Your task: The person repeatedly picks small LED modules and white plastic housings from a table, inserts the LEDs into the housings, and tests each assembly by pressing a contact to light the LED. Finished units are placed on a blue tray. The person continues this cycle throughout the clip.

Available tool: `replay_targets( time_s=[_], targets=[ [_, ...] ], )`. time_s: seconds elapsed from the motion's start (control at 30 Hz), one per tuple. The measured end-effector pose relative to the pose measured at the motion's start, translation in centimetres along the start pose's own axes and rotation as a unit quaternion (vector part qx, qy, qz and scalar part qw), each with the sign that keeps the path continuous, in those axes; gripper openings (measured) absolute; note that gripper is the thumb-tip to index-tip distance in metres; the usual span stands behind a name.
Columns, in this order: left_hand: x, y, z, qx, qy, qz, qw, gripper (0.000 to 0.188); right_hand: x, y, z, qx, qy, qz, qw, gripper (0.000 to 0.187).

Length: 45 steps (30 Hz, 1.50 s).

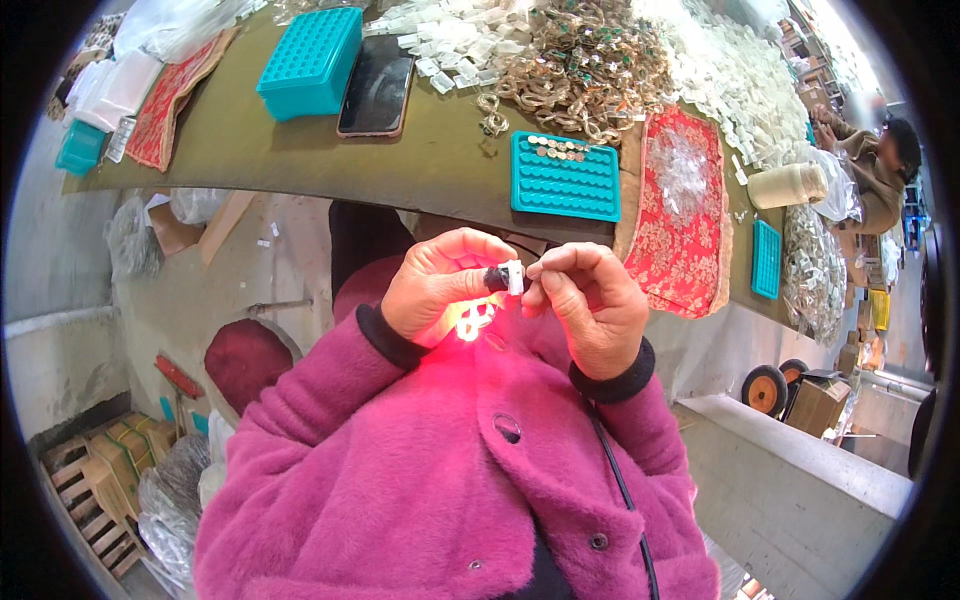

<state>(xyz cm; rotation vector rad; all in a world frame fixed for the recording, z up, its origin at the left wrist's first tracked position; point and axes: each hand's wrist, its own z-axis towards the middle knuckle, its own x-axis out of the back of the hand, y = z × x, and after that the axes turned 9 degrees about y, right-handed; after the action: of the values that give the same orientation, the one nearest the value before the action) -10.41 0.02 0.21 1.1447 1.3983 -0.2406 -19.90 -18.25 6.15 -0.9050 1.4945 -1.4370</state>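
Close in front of my chest, my left hand (440,285) pinches a small white plastic case (515,277) between thumb and fingers. Something black sits at the case's left side, by the thumb tip. Below it a small bundle of lights (475,320) glows bright, casting red over my fingers and the pink coat. At the case's right side is my right hand (592,300), its thumb and fingertips pressed together. What they hold, if anything, is too small to make out.
On the green table (230,150), a teal tray (566,190) holds several coin cells. Behind lie coiled wire strings (590,70), white plastic pieces (455,45), a phone (377,88) and a teal box (312,65). A red patterned cloth (680,240) is at right. Another person (875,170) sits far right.
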Motion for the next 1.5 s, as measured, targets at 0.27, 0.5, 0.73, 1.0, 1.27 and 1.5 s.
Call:
replay_targets(
  time_s=[0.27, 0.5, 0.73, 1.0, 1.27, 1.5],
  targets=[
    [0.7, 0.1, -0.6, 0.005, -0.019, -0.037, 0.999, 0.027, -0.9, 2.0, -0.1, 0.069, -0.008, -0.113, 0.991, 0.008],
    [1.2, 0.0, -0.5, 0.02, -0.019, -0.071, 0.997, 0.026, -1.2, 2.1, 0.0, 0.085, -0.008, -0.166, 0.982, 0.007],
    [1.3, 0.1, -0.1, 0.025, 0.012, -0.083, 0.996, 0.023, -1.6, 2.2, 0.5, 0.048, -0.021, -0.126, 0.991, 0.007],
    [1.3, 0.6, 0.7, 0.038, -0.001, -0.074, 0.997, 0.023, -1.7, 2.4, 1.4, 0.061, -0.002, -0.156, 0.986, 0.008],
    [1.3, 0.9, 1.6, 0.047, 0.037, -0.027, 0.998, 0.023, -1.3, 2.8, 2.5, 0.114, -0.017, -0.194, 0.974, 0.013],
    [0.4, 1.6, 2.5, 0.027, 0.033, 0.071, 0.997, 0.02, 0.0, 2.5, 3.6, 0.15, -0.049, -0.177, 0.971, 0.01]
  ],
)
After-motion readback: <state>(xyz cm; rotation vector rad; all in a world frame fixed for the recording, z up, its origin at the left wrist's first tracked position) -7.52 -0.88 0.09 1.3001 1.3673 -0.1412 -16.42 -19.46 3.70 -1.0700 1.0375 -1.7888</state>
